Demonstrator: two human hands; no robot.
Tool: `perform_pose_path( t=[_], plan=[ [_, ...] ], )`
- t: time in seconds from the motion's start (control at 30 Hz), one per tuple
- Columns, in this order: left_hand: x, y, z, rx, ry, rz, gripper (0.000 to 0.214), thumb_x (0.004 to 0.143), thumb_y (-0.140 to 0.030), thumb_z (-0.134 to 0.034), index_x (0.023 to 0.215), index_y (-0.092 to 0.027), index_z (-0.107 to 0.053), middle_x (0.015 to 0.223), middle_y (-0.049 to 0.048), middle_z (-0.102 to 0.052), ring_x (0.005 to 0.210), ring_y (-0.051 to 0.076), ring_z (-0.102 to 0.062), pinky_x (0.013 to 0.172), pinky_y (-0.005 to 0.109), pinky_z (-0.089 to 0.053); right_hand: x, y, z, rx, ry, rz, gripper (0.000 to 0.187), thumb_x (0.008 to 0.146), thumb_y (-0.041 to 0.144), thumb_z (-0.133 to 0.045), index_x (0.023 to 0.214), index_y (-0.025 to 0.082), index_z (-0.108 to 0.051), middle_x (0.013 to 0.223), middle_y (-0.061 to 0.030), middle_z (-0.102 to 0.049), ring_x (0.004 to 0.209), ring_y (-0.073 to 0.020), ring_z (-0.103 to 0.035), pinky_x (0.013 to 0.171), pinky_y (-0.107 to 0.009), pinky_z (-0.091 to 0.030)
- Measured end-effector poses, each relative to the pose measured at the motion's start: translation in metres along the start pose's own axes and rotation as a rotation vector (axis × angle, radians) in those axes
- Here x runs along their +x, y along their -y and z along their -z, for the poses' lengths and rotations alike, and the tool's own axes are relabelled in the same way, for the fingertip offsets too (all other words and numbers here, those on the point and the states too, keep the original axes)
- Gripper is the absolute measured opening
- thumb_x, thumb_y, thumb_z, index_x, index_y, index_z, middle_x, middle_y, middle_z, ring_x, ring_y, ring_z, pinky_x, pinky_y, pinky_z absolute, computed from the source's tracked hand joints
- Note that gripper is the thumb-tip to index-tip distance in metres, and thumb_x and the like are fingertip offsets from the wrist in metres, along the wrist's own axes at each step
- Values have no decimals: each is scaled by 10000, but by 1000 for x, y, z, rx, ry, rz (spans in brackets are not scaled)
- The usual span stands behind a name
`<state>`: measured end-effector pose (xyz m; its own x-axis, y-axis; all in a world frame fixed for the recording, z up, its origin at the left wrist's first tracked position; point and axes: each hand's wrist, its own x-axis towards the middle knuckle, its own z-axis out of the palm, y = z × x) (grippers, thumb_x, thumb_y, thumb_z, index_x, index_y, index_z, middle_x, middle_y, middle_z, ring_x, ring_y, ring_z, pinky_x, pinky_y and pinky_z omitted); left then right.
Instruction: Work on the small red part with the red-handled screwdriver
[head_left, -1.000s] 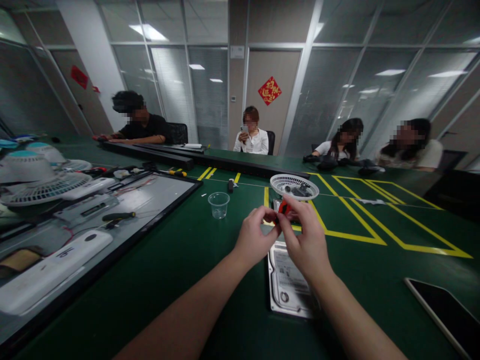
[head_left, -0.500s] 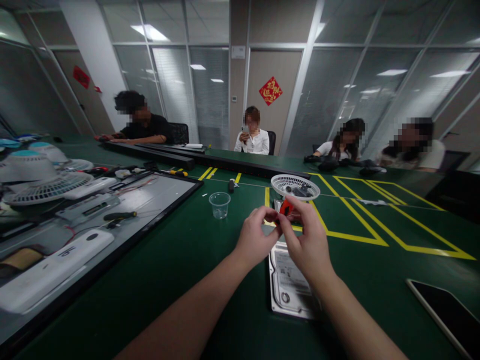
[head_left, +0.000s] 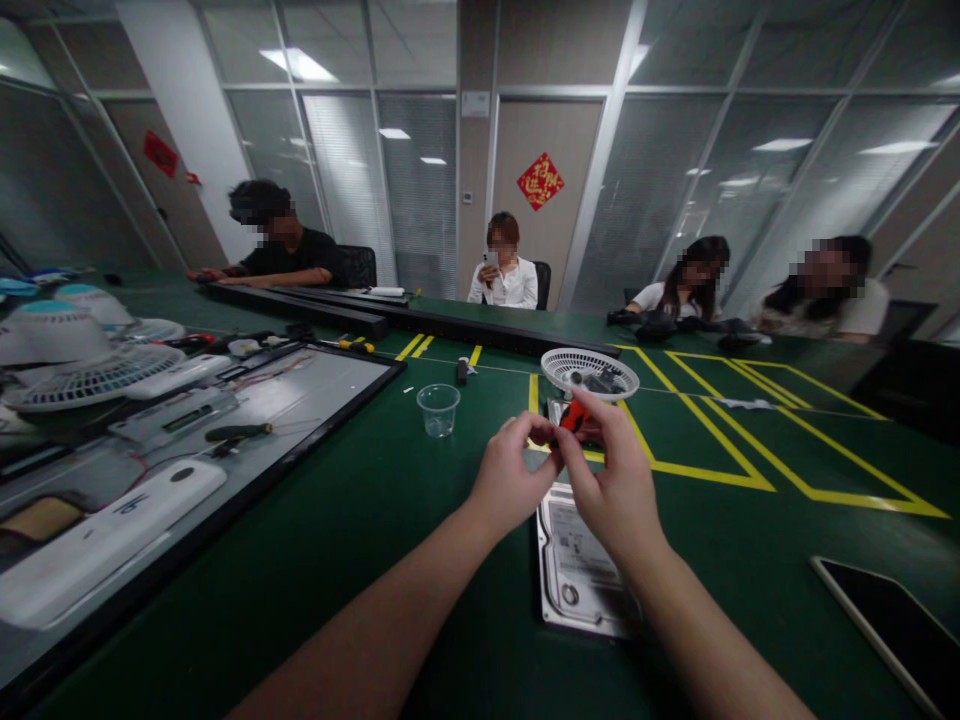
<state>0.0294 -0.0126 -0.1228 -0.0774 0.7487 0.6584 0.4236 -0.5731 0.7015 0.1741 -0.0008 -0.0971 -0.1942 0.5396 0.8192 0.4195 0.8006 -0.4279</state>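
Jointly, left hand (head_left: 514, 478) and right hand (head_left: 616, 485) pinch something red (head_left: 574, 416) near a metal drive (head_left: 574, 565).

A hand could pass over the flat green tabletop (head_left: 750, 555) between the right hand (head_left: 616, 485) and the black-screened, pale-edged phone (head_left: 896, 635). Ahead, the round white slotted basket (head_left: 555, 380) stands in the way.

Office-like workshop: glass partitions (head_left: 416, 220) and a black chair (head_left: 360, 265) behind a green worktop (head_left: 375, 470); on the worktop, fan parts (head_left: 97, 375) and a hard drive (head_left: 577, 570).
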Motion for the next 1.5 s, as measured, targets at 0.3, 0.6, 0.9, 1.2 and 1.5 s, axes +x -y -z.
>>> perform_pose_path(
  t=[0.3,0.6,0.9,1.2,1.5],
  plan=[
    [0,1,0,-16,15,1,143,938,-166,-636,1070,-214,-662,1027,43,-732,962,189,-676,860,318,-505,-2,-3,-1,57,44,-11,463,1050,195,-523,1500,303,-533,1385,-114,-662,1163,-267,-688,1005,-513,-587],
    [1,0,-1,17,-7,-39,113,890,-119,-670,968,-199,-648,947,31,-688,886,186,-621,798,310,-484,-2,0,0,44,11,-23,496,1027,228,-590,1510,304,-515,1314,-113,-669,1097,-265,-688,949,-498,-604],
    [1,0,0,-4,-17,-39,172,854,-129,-711,994,-199,-641,951,22,-677,887,181,-628,805,304,-488,0,-1,0,19,12,-6,404,1032,229,-575,1432,288,-576,1224,-108,-680,1033,-264,-696,922,-497,-607],
    [1,-1,1,-5,20,-23,111,926,-125,-626,990,-196,-682,965,40,-722,920,191,-643,824,318,-489,-3,-3,-1,73,43,-58,474,1048,222,-538,1513,311,-505,1370,-109,-657,1145,-270,-690,1003,-518,-582],
    [0,2,0,31,-5,-22,113,878,-147,-697,961,-201,-643,924,20,-689,882,182,-628,798,307,-476,1,0,1,25,11,1,425,1020,224,-610,1439,282,-567,1213,-104,-662,1022,-249,-678,901,-471,-605]
  ],
)
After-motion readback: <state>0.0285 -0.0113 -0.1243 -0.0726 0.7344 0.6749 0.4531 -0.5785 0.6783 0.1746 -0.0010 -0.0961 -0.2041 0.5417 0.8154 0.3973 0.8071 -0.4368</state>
